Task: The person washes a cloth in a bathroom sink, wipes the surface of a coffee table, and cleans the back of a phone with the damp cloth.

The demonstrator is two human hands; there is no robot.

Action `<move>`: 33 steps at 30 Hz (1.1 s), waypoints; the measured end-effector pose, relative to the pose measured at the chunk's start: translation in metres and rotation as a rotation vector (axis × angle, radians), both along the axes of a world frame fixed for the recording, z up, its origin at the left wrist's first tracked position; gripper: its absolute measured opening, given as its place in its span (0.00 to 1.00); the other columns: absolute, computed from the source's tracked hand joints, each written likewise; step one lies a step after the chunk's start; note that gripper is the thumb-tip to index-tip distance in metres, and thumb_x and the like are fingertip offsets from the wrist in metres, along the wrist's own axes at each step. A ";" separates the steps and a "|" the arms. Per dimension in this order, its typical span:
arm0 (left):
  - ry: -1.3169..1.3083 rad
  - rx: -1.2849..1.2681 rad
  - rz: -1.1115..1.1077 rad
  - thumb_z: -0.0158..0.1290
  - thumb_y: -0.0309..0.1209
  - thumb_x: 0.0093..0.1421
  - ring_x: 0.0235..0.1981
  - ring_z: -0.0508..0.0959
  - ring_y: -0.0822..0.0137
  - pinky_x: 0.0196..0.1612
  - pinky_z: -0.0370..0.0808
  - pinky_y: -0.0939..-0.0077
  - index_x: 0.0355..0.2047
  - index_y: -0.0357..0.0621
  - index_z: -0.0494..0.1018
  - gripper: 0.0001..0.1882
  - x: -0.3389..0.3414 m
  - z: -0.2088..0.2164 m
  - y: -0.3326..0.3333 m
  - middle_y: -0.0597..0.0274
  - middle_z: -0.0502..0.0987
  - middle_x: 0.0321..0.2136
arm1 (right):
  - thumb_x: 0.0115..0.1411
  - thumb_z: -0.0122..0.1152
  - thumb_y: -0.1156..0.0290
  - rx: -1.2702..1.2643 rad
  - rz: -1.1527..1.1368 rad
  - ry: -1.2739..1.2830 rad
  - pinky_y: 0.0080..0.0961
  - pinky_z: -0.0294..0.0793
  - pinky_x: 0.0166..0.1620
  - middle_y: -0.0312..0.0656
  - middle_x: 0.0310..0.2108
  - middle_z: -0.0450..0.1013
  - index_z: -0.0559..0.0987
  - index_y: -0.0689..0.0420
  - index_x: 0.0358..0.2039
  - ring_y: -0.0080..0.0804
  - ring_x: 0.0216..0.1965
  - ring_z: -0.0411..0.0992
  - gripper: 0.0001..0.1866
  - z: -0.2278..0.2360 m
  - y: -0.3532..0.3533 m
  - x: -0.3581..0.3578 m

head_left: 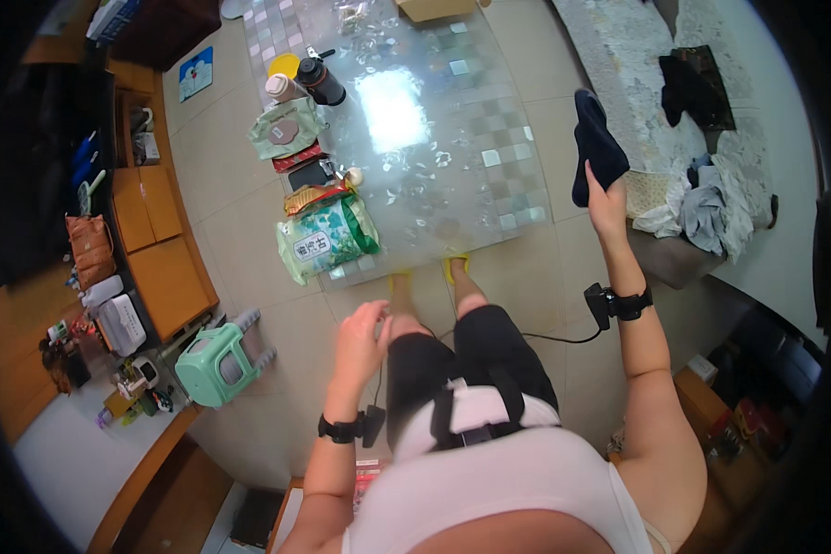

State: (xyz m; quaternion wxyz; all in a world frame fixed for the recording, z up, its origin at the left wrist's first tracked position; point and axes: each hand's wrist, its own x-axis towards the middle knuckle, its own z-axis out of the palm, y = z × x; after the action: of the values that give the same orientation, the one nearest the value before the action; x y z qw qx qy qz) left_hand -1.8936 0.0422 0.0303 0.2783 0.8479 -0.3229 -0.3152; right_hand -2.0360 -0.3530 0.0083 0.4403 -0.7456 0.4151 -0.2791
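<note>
White top (489, 489) nearest, dark sock (604, 143) far of right hand (608, 205), fingers clamped on near end, left hand (360, 343) loosely spread.

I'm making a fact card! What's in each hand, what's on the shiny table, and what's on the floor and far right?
Right hand: holding dark navy, sock-shaped cloth
Left hand: nothing visibly held; slightly blurred
Shiny, check-patterned table: green-and-white soft package, black cylindrical bottle, among other things
Floor, left: pale green plastic stool
Far right: crumpled grey cloth
</note>
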 end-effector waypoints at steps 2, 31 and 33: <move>0.020 0.017 -0.050 0.55 0.24 0.55 0.36 0.77 0.53 0.40 0.73 0.64 0.41 0.39 0.72 0.13 0.004 -0.041 -0.011 0.52 0.76 0.32 | 0.61 0.58 0.66 0.088 0.021 0.031 0.26 0.63 0.57 0.49 0.52 0.72 0.72 0.66 0.53 0.35 0.54 0.69 0.22 -0.065 0.011 0.028; -0.486 0.876 -0.147 0.39 0.24 0.60 0.66 0.41 0.31 0.67 0.41 0.44 0.62 0.19 0.42 0.33 0.007 -0.430 -0.111 0.25 0.39 0.65 | 0.57 0.57 0.48 -0.352 0.141 0.797 0.79 0.28 0.57 0.55 0.70 0.36 0.50 0.35 0.68 0.65 0.69 0.31 0.42 -0.436 0.025 0.123; -0.507 0.899 -0.150 0.38 0.24 0.60 0.66 0.41 0.31 0.67 0.41 0.44 0.62 0.19 0.42 0.33 0.011 -0.435 -0.096 0.25 0.39 0.65 | 0.54 0.58 0.46 -0.339 0.422 0.614 0.77 0.23 0.57 0.55 0.69 0.39 0.62 0.36 0.64 0.64 0.69 0.30 0.36 -0.423 0.078 0.188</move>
State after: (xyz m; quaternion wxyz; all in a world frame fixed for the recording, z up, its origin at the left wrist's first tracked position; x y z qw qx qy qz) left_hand -1.8831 -0.0537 -0.4043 -0.2234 0.9080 -0.2727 -0.2266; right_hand -1.8484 -0.2750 -0.4142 0.2143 -0.9251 0.3132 -0.0118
